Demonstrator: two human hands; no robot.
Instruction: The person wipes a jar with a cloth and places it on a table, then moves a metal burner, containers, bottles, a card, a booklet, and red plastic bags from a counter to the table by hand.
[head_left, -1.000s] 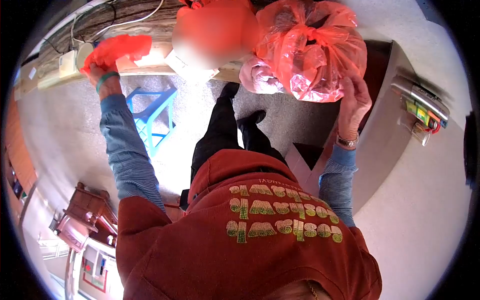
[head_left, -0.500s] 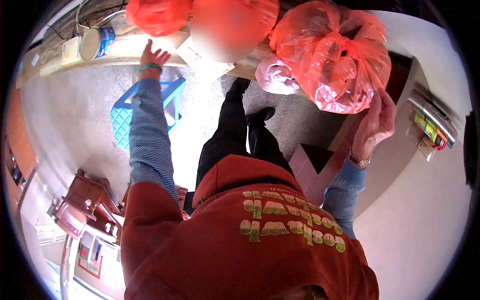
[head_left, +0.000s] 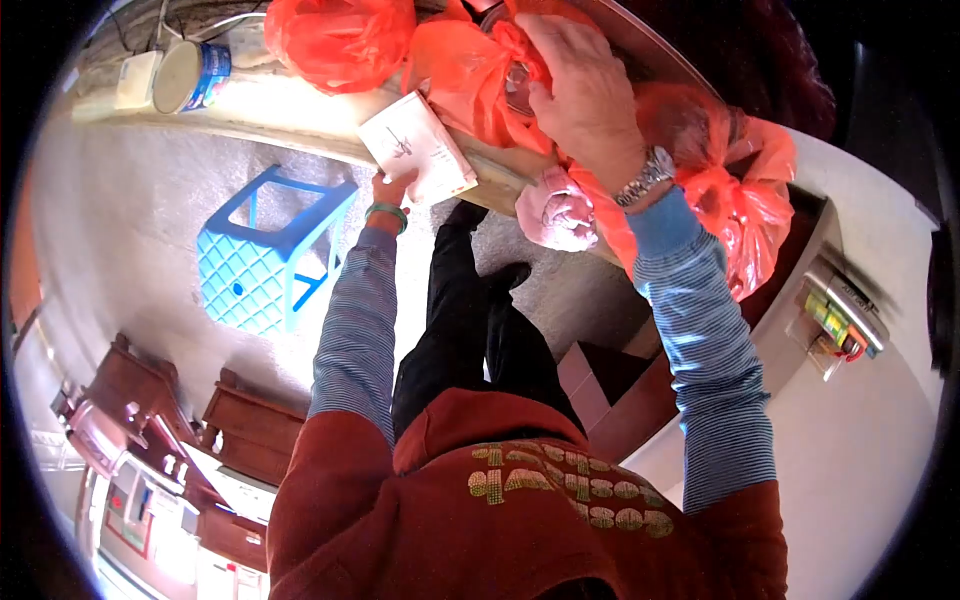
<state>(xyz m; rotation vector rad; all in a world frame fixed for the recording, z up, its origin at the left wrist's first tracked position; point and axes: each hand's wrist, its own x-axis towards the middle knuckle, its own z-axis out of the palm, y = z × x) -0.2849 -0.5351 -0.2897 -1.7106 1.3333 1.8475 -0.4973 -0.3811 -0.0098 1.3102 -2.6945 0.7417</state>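
My right hand [head_left: 590, 105] reaches over the middle red plastic bag [head_left: 462, 80], its fingers closed on the gathered top of the bag. A wristwatch shows on that wrist. My left hand [head_left: 392, 188], with a green band at the wrist, is at the lower edge of a flat white booklet [head_left: 418, 150] with a small dark drawing on it. Its fingers are closed on that edge, partly hidden. Another red plastic bag [head_left: 340, 42] sits to the left, and a larger tied red bag [head_left: 735, 180] lies under and beyond my right forearm. A pink cloth [head_left: 557, 210] hangs at the ledge's edge.
A tin with a blue label [head_left: 192, 77] and a pale box [head_left: 137, 80] stand on the wooden ledge [head_left: 270, 132] at the left. Below is a blue plastic stool [head_left: 262, 245]. Wooden chairs [head_left: 255, 425] stand lower left; a rack of small items [head_left: 840, 315] hangs at the right.
My right hand has moved left from the large bag to the middle bag. My left hand has moved right and down, from open in the air to the white booklet. The view has shifted.
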